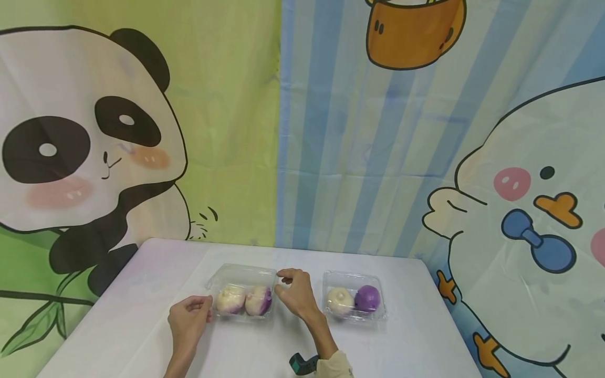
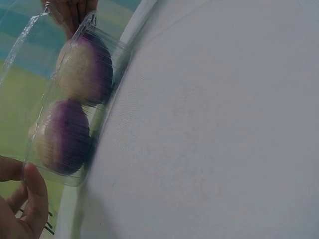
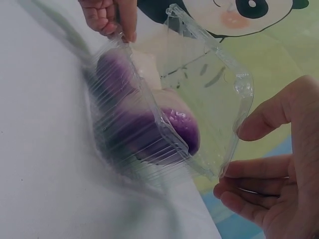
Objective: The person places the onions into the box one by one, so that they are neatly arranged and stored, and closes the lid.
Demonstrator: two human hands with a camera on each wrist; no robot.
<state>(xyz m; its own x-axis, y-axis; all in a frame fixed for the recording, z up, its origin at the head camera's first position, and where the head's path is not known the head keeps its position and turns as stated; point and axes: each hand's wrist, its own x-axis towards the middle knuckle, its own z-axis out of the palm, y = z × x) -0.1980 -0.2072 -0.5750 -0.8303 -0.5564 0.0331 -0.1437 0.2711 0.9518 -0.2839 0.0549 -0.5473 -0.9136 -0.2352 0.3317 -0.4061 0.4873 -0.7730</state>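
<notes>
A clear plastic clamshell box [image 1: 247, 316] sits left of the middle of the white table, holding two white-and-purple turnips [image 1: 231, 300]. Its lid [image 3: 243, 87] stands partly raised in the right wrist view, tilted away from the turnips. At the box's left end, my left hand [image 1: 189, 317] pinches the rim between thumb and fingers. My right hand [image 1: 300, 296] is at the opposite end. Its thumb and curled fingers hold the edge of the lid, the thumb on one side and the fingertips at the corner.
To the right stands a second clear box [image 1: 384, 315] with a pale round vegetable [image 1: 340, 301] and a purple one [image 1: 367, 298] inside. A dark device [image 1: 303, 364] is on the right wrist. Behind the white table [image 1: 406, 341] hangs a cartoon-printed curtain [image 1: 236, 131].
</notes>
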